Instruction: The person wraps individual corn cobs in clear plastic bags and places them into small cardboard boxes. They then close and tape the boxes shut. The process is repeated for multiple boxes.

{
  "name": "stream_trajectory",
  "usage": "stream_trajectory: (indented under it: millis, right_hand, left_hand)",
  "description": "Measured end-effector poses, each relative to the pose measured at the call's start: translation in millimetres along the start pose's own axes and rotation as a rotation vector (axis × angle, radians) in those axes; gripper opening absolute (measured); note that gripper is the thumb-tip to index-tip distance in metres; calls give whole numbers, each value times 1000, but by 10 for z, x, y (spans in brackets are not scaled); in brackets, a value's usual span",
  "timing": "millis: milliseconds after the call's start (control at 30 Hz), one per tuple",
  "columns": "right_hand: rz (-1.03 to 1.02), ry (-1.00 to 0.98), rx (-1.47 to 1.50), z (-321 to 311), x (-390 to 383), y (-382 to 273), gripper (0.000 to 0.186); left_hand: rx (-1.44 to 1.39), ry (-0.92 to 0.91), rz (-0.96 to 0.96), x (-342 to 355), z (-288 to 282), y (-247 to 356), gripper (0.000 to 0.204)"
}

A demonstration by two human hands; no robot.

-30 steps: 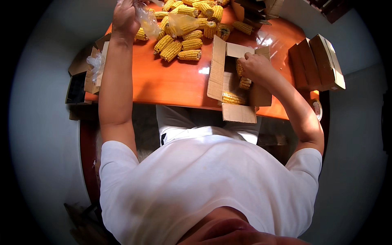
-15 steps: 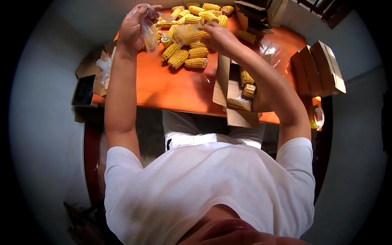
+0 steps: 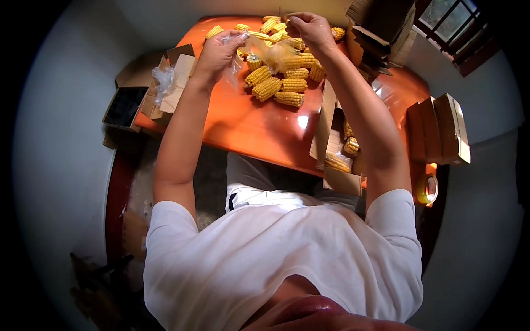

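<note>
Both my hands are raised over a heap of yellow corn cobs (image 3: 267,88) on the orange table. My left hand (image 3: 222,52) is closed on clear plastic bags (image 3: 234,71), which hang below its fingers. A thin translucent part of the plastic spreads to the right, in front of the cobs. My right hand (image 3: 313,32) is above the right part of the heap, thumb and fingertips pinched together. What lies between those fingertips is too small to make out.
An open cardboard box (image 3: 342,179) with cobs stands below my right forearm. Cartons (image 3: 441,129) and a tape roll (image 3: 427,189) are at the right edge. Another box (image 3: 179,83) with crumpled plastic (image 3: 163,80) is at left; folded cardboard (image 3: 381,33) stands back right.
The view has shifted, so the table appears lower and further right. My right hand has risen relative to the cobs; the plastic now spreads below its fingertips. My left hand still grips the bags.
</note>
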State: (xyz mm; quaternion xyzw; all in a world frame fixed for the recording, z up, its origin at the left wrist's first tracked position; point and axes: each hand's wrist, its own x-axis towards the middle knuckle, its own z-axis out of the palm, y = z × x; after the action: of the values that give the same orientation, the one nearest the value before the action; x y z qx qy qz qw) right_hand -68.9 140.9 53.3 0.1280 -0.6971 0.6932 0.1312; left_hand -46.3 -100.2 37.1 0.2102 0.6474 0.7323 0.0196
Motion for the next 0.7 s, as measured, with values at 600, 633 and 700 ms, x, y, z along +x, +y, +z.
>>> stream_trajectory:
  millis: [600, 633, 700]
  right_hand:
    - [41, 40, -340, -143, 201, 183, 18]
    - [75, -11, -321, -149, 190, 121, 19]
    - [64, -70, -225, -153, 116, -1, 18]
  left_hand:
    - [95, 65, 50, -73, 52, 105, 20]
    - [101, 75, 58, -55, 92, 88, 20]
    - [108, 26, 74, -15, 194, 51, 21]
